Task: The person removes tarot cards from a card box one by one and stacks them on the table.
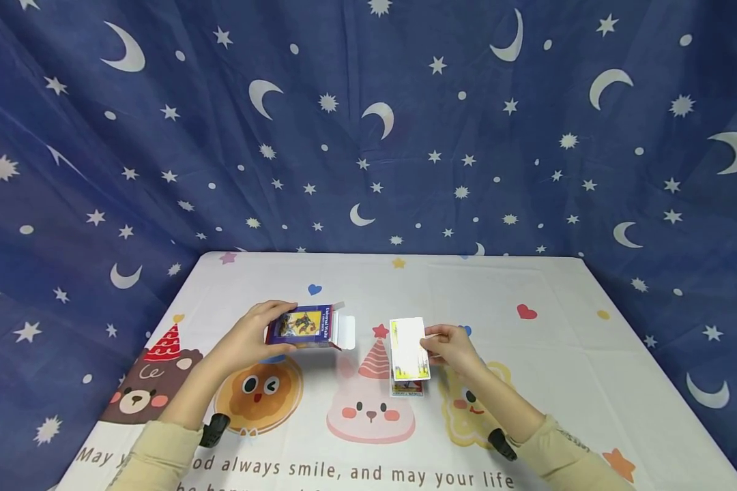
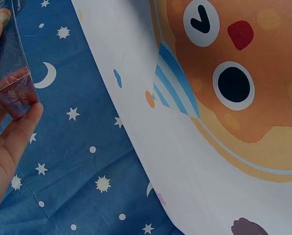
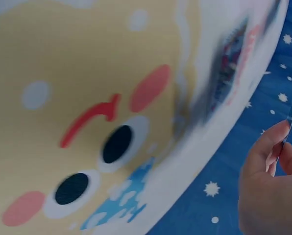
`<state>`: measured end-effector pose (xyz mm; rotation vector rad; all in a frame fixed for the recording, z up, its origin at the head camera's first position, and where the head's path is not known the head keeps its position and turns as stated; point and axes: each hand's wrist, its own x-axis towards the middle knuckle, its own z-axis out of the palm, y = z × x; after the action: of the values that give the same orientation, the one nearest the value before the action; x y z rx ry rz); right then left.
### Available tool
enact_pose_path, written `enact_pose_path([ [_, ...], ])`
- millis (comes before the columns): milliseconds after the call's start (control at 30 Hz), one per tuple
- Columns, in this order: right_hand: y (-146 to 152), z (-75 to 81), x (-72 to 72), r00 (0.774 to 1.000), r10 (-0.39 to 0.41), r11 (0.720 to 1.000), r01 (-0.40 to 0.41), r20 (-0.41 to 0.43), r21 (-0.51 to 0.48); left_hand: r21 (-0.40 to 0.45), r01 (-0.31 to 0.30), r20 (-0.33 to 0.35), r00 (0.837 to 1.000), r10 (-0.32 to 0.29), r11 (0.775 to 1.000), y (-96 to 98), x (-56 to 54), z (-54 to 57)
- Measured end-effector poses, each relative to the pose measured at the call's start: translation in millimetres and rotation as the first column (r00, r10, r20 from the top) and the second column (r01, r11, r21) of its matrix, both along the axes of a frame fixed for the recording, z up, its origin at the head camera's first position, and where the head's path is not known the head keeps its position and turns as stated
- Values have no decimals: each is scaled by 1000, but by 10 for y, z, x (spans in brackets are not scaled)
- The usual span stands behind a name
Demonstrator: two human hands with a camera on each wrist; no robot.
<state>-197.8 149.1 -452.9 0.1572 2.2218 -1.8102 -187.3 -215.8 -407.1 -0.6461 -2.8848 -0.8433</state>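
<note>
Fingers (image 1: 280,305) of my left hand (image 1: 250,334) are spreading only as wide as the blue card box (image 1: 299,324), gripping it with the thumb along one long edge and the fingertips along the opposite one. The box is lying flat in my grasp, left of centre over the white tablecloth (image 1: 460,290), and its open end is pointing right, with a white flap (image 1: 347,332) sticking out.

My right hand (image 1: 453,349) is pinching a mostly white, yellow-edged card (image 1: 409,341) by its right side, thumb and fingers closing on its thin edge. I am holding it over a picture card (image 1: 407,391), whose lower end is peeking out on the cloth; I cannot tell whether that one is single or topping a pile.

The box front is reading "Universal Waite" beside a yellow picture, with a smaller line showing too finely for me to make out. The picture card is carrying lettering too small to read. Across the cloth, partly hidden by my left arm, words are running: "always smile, and may your life".
</note>
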Motion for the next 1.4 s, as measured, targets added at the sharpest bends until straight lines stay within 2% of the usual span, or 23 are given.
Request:
enact_pose_path([
  [167, 13, -118, 26, 1000, -19, 999, 18, 18, 33, 3, -9, 9, 1000, 9, 1000, 11, 14, -10],
  [333, 7, -173, 23, 999, -27, 997, 25, 24, 71, 0, -20, 21, 1000, 20, 1000, 14, 23, -41],
  [600, -66, -269, 0, 994, -11, 997, 3, 105, 73, -11, -16, 22, 1000, 17, 1000, -10, 18, -71],
  [900, -92, -306, -21, 995, 11, 997, -18, 97, 77, -14, -7, 16, 1000, 8, 1000, -6, -1, -61],
  [1400, -77, -370, -46, 997, 0, 991, -10, 75, 131, -13, -6, 20, 1000, 6, 1000, 6, -25, -48],
])
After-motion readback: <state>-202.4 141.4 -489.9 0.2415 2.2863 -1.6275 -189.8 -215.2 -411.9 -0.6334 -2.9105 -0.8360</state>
